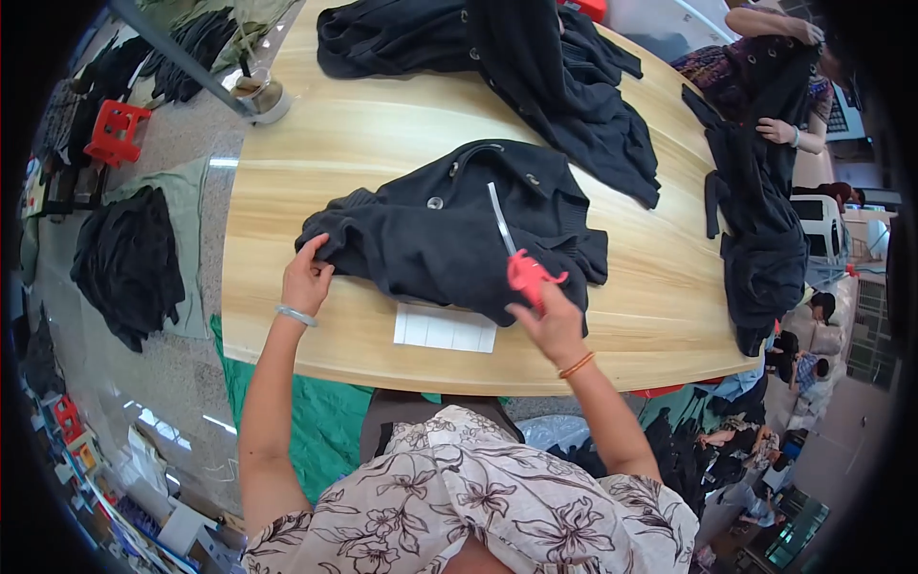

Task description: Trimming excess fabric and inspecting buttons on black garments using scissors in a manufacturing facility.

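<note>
We have a black knitted garment with shiny round buttons [421, 244] lying rumpled, its folds loosely heaped, on the pale wood-grain bench [660, 320] right in front of us. We judge it soft and limp, light to moderate in weight, not slippery or fragile, though the knit could stretch or snag under a hard pull; a bunched edge or the thicker ribbed band seems the surest place to take hold. Our left hand [304, 279] is at the garment's left end, thumb and fingers drawn together on a fold of the cloth. Our right hand [557, 323] is wrapped round a red pistol-shaped hand tool with a long thin silver nozzle [528, 272], which reaches out over the garment; some of those fingers are hidden, and we cannot tell whether they press a trigger. A white paper sheet with ruled lines [445, 330] lies by the garment's near edge, partly covered by it. Farther across the bench is a second black buttoned garment [593, 134], apart from ours. To the right, a co-worker in a patterned top [706, 72] holds up a long black garment [760, 230]. On the floor at left sits a dark cloth heap [134, 263], and beyond it a red plastic stool [118, 132].
</note>
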`<state>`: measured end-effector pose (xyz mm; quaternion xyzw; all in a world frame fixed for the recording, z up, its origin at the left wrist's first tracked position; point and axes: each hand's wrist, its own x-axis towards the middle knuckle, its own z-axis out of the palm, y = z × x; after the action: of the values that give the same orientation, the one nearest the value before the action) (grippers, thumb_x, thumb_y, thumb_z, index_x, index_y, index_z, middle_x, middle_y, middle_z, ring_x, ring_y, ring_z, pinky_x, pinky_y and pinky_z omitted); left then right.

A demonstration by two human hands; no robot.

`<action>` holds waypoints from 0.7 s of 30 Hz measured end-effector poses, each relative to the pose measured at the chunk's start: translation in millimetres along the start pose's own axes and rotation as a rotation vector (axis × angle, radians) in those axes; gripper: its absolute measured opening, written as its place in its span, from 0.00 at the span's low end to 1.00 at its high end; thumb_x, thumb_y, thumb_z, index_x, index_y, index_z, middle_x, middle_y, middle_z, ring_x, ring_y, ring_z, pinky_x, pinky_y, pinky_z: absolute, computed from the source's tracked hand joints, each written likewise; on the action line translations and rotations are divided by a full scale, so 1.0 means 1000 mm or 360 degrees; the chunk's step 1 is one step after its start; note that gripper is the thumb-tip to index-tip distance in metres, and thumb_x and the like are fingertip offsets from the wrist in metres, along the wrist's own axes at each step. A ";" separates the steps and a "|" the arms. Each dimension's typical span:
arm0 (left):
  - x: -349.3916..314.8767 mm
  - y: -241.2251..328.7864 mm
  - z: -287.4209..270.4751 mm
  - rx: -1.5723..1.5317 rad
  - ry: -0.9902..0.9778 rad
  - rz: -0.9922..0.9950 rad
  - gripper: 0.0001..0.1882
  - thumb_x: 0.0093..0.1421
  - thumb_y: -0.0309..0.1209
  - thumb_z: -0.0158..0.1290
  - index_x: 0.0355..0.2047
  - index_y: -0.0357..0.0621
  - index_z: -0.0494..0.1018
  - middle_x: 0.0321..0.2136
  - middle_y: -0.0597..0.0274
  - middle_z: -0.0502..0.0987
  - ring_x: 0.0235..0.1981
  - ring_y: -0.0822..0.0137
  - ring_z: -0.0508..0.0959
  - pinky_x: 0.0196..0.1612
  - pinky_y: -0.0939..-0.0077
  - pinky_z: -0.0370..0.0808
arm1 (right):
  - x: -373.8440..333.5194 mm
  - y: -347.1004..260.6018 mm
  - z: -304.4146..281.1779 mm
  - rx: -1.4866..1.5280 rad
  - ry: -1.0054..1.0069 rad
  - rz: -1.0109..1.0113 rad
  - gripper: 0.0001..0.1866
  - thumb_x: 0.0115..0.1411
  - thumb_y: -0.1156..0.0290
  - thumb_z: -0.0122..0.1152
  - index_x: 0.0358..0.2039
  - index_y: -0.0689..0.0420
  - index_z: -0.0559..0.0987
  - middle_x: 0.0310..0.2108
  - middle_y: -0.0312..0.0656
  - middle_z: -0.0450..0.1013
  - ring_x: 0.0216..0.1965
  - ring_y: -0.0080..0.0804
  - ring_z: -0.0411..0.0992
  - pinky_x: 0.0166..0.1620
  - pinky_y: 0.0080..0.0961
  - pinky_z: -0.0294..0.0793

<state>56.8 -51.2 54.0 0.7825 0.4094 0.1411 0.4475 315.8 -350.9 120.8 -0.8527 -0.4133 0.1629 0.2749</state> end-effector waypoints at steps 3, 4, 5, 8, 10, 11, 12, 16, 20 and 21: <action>0.003 0.028 -0.005 0.0502 0.0295 0.0550 0.17 0.50 0.19 0.58 0.42 0.42 0.74 0.24 0.56 0.75 0.25 0.63 0.77 0.34 0.73 0.72 | -0.008 -0.020 0.030 -0.0035 0.0010 -0.0172 0.29 0.47 0.60 0.71 0.45 0.60 0.72 0.38 0.49 0.73 0.33 0.50 0.74 0.33 0.39 0.74; 0.002 0.041 -0.008 0.0609 0.0294 0.0597 0.12 0.47 0.22 0.60 0.35 0.43 0.76 0.27 0.56 0.74 0.32 0.59 0.75 0.40 0.66 0.69 | -0.006 -0.035 0.035 0.0038 0.0017 -0.0203 0.29 0.47 0.60 0.71 0.46 0.60 0.72 0.39 0.48 0.72 0.33 0.49 0.74 0.34 0.38 0.73; -0.004 0.064 -0.011 0.0606 0.0315 0.0699 0.13 0.45 0.22 0.60 0.34 0.43 0.76 0.30 0.56 0.73 0.36 0.57 0.73 0.43 0.63 0.67 | -0.004 -0.051 0.040 0.0136 0.0039 -0.0216 0.29 0.47 0.59 0.70 0.46 0.59 0.72 0.39 0.48 0.72 0.34 0.48 0.73 0.34 0.37 0.72; -0.027 0.121 -0.012 0.0458 0.0198 0.1020 0.18 0.38 0.19 0.59 0.34 0.44 0.75 0.42 0.51 0.72 0.45 0.49 0.70 0.51 0.58 0.64 | 0.011 -0.102 0.060 0.0312 0.0210 -0.0230 0.35 0.43 0.56 0.74 0.49 0.57 0.71 0.41 0.48 0.72 0.35 0.50 0.74 0.36 0.38 0.74; -0.038 0.126 -0.013 0.0186 -0.0070 0.1188 0.18 0.39 0.17 0.56 0.34 0.41 0.72 0.38 0.52 0.74 0.43 0.49 0.73 0.49 0.55 0.68 | 0.028 -0.127 0.069 0.0503 0.0169 -0.0223 0.35 0.40 0.65 0.73 0.49 0.58 0.70 0.41 0.49 0.70 0.36 0.50 0.73 0.36 0.38 0.73; -0.042 0.130 -0.007 -0.0022 -0.0134 0.1166 0.15 0.43 0.16 0.56 0.34 0.40 0.72 0.34 0.52 0.74 0.38 0.52 0.74 0.45 0.62 0.70 | 0.036 -0.132 0.070 0.0565 0.0171 -0.0202 0.34 0.38 0.70 0.71 0.48 0.59 0.69 0.41 0.49 0.70 0.37 0.50 0.72 0.36 0.38 0.72; -0.049 0.127 -0.007 -0.0187 -0.0166 0.0961 0.13 0.47 0.17 0.55 0.35 0.40 0.71 0.33 0.54 0.73 0.36 0.56 0.74 0.43 0.67 0.70 | 0.040 -0.128 0.070 0.0496 0.0168 -0.0182 0.33 0.37 0.73 0.68 0.48 0.59 0.69 0.41 0.49 0.70 0.37 0.51 0.72 0.36 0.38 0.72; -0.060 0.111 -0.022 -0.0667 0.0170 0.0540 0.05 0.61 0.22 0.50 0.38 0.40 0.68 0.33 0.63 0.70 0.35 0.72 0.70 0.40 0.78 0.68 | 0.038 -0.096 0.058 0.0248 0.0340 -0.0054 0.31 0.36 0.78 0.62 0.46 0.62 0.68 0.41 0.50 0.69 0.35 0.51 0.72 0.36 0.40 0.72; -0.063 0.090 -0.048 -0.1089 0.0363 0.0240 0.05 0.63 0.26 0.50 0.38 0.40 0.67 0.32 0.65 0.70 0.34 0.74 0.70 0.41 0.81 0.68 | 0.013 -0.050 0.011 -0.0031 0.0502 0.0202 0.29 0.37 0.76 0.60 0.45 0.60 0.69 0.39 0.52 0.71 0.31 0.53 0.73 0.34 0.43 0.73; -0.065 0.083 -0.054 -0.1113 0.0319 0.0221 0.05 0.63 0.26 0.50 0.38 0.39 0.67 0.32 0.65 0.70 0.34 0.75 0.70 0.41 0.82 0.68 | 0.003 -0.035 -0.005 -0.0045 0.0510 0.0236 0.28 0.37 0.77 0.60 0.44 0.60 0.69 0.36 0.53 0.72 0.30 0.54 0.73 0.33 0.45 0.73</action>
<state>27.0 -91.6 160.9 0.5906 0.3242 0.3783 0.6349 298.5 -332.7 145.4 -0.8997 -0.3025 0.0387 0.3125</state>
